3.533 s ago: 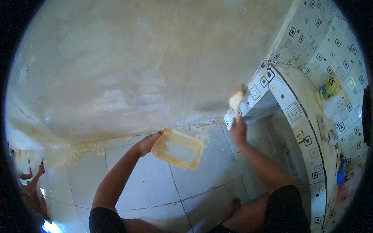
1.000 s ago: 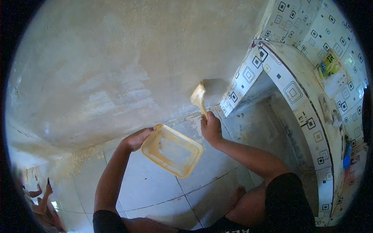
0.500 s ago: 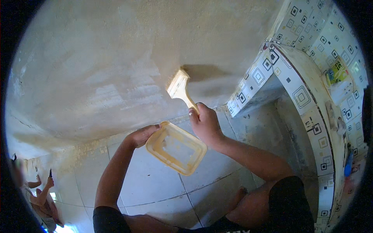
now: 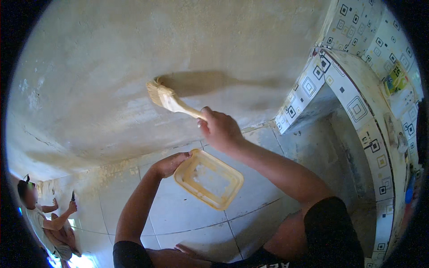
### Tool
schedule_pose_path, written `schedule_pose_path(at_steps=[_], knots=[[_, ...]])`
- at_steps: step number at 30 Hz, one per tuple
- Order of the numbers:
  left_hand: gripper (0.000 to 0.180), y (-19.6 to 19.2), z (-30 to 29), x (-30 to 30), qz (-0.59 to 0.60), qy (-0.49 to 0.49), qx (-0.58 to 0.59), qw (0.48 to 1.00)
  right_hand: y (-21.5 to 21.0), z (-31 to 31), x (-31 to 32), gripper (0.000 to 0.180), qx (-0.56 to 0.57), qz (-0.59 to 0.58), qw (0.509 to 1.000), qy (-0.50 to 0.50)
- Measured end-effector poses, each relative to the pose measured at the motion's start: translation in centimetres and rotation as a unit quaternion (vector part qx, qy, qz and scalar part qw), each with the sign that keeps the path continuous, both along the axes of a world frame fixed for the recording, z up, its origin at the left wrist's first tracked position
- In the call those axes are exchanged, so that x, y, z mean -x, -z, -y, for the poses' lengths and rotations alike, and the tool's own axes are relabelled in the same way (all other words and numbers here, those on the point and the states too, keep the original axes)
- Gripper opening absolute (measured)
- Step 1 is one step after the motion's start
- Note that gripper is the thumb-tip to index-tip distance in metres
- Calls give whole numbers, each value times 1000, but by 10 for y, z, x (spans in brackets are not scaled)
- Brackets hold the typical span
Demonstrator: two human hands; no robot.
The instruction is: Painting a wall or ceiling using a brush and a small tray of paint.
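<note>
Held up near the wall is a wide paintbrush [image 4: 172, 102] with a pale wooden handle and light bristles. My right hand [image 4: 222, 129] is closed around its handle, and the bristles point left, at or very near the plastered wall [image 4: 116, 49]. Whether they touch it I cannot tell. Below, my left hand [image 4: 171, 164] grips the left corner of a shallow, translucent plastic tub [image 4: 209, 179] with rounded corners. Yellowish residue coats the tub's rim and inside. The left fingers under the rim are partly hidden.
Grey floor tiles [image 4: 178, 210] meet the wall along a crumbly edge. To the right stands a curved, tile-faced ledge [image 4: 357, 107] with an opening beneath and a yellow-green package [image 4: 397, 81] on top. At far left a person [image 4: 47, 219] crouches by the wall, holding a dark-bladed tool [image 4: 73, 196].
My right hand has swung the brush leftward along the wall, and its bristles now point left rather than up. The tub stays in my left hand. More of the other person shows.
</note>
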State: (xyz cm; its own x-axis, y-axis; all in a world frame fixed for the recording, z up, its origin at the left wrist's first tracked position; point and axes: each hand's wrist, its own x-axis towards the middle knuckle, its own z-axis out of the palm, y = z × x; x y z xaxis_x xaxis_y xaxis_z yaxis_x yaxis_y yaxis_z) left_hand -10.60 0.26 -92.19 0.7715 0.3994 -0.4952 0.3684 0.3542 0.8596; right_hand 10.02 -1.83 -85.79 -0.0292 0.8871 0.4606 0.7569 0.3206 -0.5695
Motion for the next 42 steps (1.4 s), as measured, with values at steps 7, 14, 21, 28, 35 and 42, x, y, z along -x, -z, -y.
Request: schedule_pose_path(at_steps=[7, 14, 21, 28, 35, 42], knots=[[47, 12, -10, 10, 20, 36, -79, 996, 61, 4, -138, 32, 29, 127, 985, 111], [48, -10, -2, -16, 57, 7, -28, 998, 99, 68, -266, 27, 123, 246, 906, 322], [48, -4, -3, -21, 42, 37, -22, 998, 174, 57, -228, 26, 171, 130, 916, 338], [50, -11, 3, -16, 42, 29, -24, 998, 197, 23, -81, 24, 191, -30, 945, 266], [58, -2, 0, -1, 66, -7, 21, 998, 163, 37, -38, 29, 297, 84, 951, 38], [58, 6, 0, 2, 57, -51, 39, 996, 162, 9, -65, 30, 234, 195, 951, 54]])
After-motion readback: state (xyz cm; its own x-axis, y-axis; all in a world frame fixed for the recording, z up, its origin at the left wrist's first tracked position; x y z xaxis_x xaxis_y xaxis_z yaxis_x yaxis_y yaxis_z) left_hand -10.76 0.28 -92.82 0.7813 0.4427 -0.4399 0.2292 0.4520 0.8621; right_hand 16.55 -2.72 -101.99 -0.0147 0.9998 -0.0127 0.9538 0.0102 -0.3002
